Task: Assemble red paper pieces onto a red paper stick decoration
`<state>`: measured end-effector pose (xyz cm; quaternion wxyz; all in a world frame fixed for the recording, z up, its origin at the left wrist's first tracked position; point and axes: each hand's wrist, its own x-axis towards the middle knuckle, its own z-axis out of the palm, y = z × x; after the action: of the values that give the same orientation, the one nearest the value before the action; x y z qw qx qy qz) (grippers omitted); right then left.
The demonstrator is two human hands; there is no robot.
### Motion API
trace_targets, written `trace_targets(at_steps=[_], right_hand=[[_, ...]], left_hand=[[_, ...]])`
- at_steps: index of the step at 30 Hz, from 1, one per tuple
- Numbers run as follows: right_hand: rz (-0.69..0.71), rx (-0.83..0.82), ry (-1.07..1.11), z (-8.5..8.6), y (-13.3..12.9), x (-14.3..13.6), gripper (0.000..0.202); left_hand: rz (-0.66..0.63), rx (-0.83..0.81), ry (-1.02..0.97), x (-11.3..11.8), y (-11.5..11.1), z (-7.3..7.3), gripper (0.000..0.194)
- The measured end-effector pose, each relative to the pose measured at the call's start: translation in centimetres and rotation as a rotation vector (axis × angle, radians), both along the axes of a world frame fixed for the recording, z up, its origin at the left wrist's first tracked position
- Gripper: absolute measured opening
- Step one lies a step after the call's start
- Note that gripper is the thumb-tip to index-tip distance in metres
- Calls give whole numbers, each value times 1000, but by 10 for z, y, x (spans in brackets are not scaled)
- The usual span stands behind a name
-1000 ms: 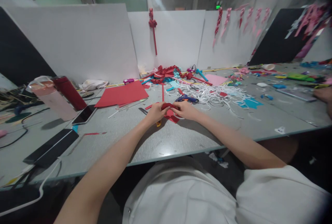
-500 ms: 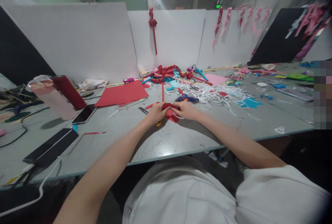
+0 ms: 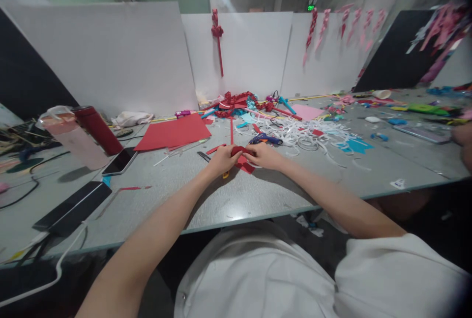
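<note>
A small curved piece of dark red paper (image 3: 241, 151) is pinched between my two hands, just above the table. My left hand (image 3: 223, 159) grips its left end and my right hand (image 3: 266, 156) its right end; the fingers partly cover it. Below it lies a brighter red piece of paper (image 3: 245, 165) on the tabletop. A blue glue gun (image 3: 266, 139) rests right behind my right hand. By my left wrist are a dark cutter blade (image 3: 203, 156) and a yellow handle end (image 3: 225, 175), partly hidden under the hand.
Red sheets (image 3: 175, 132) lie at the left, near a phone (image 3: 120, 161), a red flask (image 3: 96, 130) and a pink bottle (image 3: 75, 138). White paper strips (image 3: 313, 136) are heaped at the right. A black box (image 3: 72, 208) sits front left. Another person's arm (image 3: 465, 143) shows at the right edge.
My hands and the red paper between them stay almost in the same place. The view has shifted very slightly.
</note>
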<state>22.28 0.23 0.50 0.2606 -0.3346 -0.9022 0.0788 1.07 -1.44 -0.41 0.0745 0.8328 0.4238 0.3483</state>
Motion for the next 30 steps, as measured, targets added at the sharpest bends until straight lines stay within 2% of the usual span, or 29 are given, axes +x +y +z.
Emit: trace_targets(at_steps=[30], right_hand=[[-8, 29, -42, 1, -1, 0, 27]], left_hand=[[13, 9, 52, 0, -1, -1, 25]])
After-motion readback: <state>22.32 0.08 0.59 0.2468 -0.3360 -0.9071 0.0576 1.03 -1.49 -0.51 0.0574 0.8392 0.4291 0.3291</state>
